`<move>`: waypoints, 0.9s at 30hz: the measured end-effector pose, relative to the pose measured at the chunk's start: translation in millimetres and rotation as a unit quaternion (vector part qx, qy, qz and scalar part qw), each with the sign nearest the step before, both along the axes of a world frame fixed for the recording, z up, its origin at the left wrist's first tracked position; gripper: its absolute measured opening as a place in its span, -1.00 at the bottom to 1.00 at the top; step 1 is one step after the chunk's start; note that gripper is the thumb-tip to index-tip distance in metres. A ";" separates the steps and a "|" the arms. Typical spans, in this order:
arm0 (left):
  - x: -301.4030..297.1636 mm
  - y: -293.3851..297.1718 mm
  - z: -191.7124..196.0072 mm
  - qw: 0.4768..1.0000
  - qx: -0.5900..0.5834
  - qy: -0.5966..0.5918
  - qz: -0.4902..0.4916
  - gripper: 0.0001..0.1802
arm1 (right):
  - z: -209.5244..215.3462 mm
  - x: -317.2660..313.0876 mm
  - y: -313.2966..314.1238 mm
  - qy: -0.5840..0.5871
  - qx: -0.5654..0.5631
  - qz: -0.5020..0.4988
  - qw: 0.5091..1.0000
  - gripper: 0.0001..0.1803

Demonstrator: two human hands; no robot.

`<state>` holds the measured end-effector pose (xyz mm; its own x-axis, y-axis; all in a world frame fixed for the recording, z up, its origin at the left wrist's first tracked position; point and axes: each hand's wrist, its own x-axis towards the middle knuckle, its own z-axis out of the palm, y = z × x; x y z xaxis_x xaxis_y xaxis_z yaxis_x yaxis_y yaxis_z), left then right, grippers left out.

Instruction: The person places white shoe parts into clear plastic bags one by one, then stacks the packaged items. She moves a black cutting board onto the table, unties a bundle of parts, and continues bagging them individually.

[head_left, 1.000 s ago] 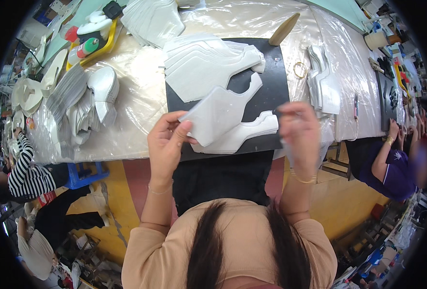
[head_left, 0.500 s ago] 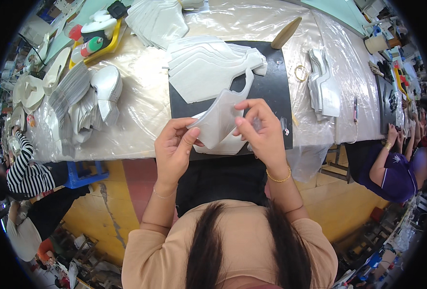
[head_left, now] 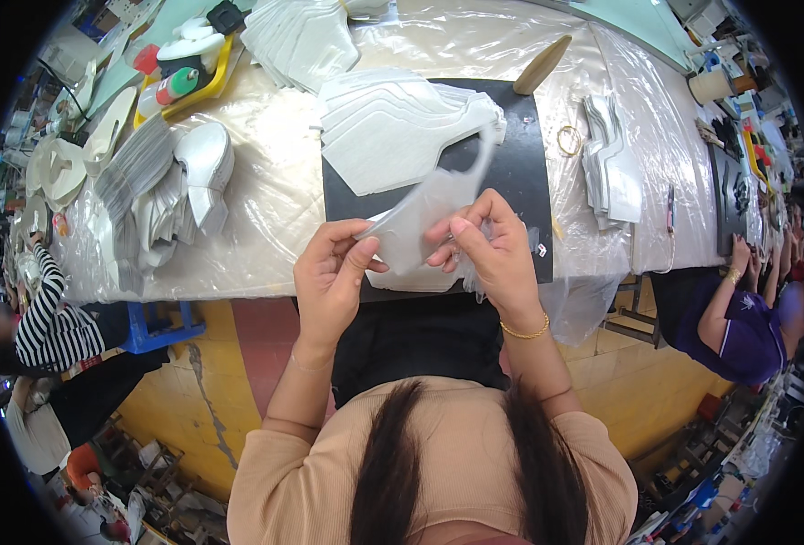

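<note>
Both of my hands hold one flat grey cut-out piece [head_left: 424,218] up above the black mat [head_left: 524,173] near the table's front edge. My left hand [head_left: 331,277] pinches its lower left corner between thumb and fingers. My right hand [head_left: 488,254], with a gold bangle on the wrist, grips its right side together with a bit of clear film. Another pale piece [head_left: 411,280] lies on the mat under my hands. A fanned stack of the same grey pieces [head_left: 393,127] rests on the mat's far left part.
More grey stacks lie at the back [head_left: 297,36], left [head_left: 161,191] and right [head_left: 612,163]. A yellow tray [head_left: 184,77] holds bottles. A wooden tool [head_left: 541,64] and a ring [head_left: 569,141] lie by the mat. Other people sit at the left [head_left: 52,318] and right [head_left: 742,318].
My hands have come together from either side of the mat, lifted the grey piece off it and tilted it up between them.
</note>
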<state>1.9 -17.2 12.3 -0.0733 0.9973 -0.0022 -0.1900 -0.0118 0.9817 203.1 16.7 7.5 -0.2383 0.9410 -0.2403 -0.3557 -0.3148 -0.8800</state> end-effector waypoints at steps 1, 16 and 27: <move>1.1 0.8 0.4 1.000 -0.003 -0.017 0.002 -0.81 | 0.3 -0.3 0.2 0.017 -0.005 -0.003 1.000 -0.73; -26.3 3.5 -7.9 0.995 -0.099 0.017 0.004 -0.75 | 22.6 86.3 -1.6 -0.312 0.126 -0.080 0.938 -0.61; -25.4 2.7 -46.1 0.979 -0.194 0.064 -0.025 -0.75 | 23.8 209.5 -26.7 -0.349 0.188 -0.482 0.781 -0.77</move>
<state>-23.5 -14.5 -33.7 -0.0486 0.9259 -0.3746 -0.0553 0.3719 0.9266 412.6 -10.0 31.3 0.6907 0.6374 0.3417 0.3406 0.1301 -0.9312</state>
